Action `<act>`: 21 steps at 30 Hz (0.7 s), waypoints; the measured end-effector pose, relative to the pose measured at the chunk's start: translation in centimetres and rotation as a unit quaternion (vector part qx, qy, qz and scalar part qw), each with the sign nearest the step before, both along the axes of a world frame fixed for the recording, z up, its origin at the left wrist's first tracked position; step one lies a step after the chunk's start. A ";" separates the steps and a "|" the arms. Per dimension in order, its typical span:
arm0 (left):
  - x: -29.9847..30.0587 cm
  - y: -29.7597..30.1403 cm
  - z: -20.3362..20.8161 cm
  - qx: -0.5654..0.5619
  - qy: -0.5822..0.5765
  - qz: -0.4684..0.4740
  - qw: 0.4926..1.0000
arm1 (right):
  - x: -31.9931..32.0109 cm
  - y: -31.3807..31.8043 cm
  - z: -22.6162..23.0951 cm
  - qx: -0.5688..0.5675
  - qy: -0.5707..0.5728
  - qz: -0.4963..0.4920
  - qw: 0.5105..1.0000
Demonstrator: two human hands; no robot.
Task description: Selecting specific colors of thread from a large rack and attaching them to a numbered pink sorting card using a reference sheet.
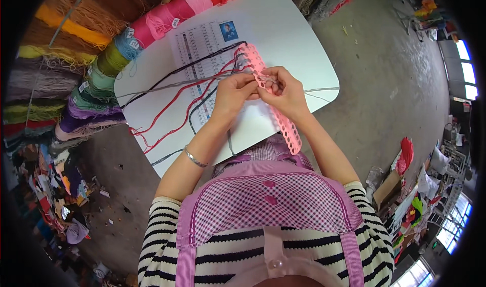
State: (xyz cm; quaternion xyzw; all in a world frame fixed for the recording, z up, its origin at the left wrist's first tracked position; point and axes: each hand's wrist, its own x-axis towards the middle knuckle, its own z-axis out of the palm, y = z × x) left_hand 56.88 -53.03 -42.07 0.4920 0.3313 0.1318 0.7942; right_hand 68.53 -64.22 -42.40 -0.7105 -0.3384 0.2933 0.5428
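Observation:
A long pink strip with rows of holes [287, 127] lies across the white table, its near end reaching past the table edge toward my apron. My left hand [235, 95] and my right hand [286, 92] meet over its middle, fingers pinched on grey thread [268, 78] at one of the holes. Black thread [190, 63], red thread [178, 95] and more grey strands hang from the strip's far holes and trail left over the table. A printed chart sheet [210, 39] with a small picture lies partly under the threads.
The white table [304, 44] has rounded corners. Bundles of coloured thread [167, 19] line its far and left sides, pink, red, green and purple among them. Scraps and cloth heap [61, 191] on the floor at left; a cardboard box [387, 188] and bags lie at right.

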 end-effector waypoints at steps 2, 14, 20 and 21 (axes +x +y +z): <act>0.1 -0.1 0.1 -0.005 -0.001 0.000 1.000 | 0.1 -0.3 0.0 -0.007 0.000 0.006 1.000; 0.0 -0.5 0.0 0.046 0.022 0.004 0.999 | 0.0 -0.5 0.2 0.015 -0.035 0.023 0.999; -0.4 -0.2 -0.2 0.088 0.035 0.001 0.995 | 0.0 -0.6 0.3 0.005 0.000 0.009 1.000; -0.7 0.0 -0.1 0.053 0.032 0.003 0.998 | 0.0 -0.6 0.2 0.012 0.004 0.004 1.000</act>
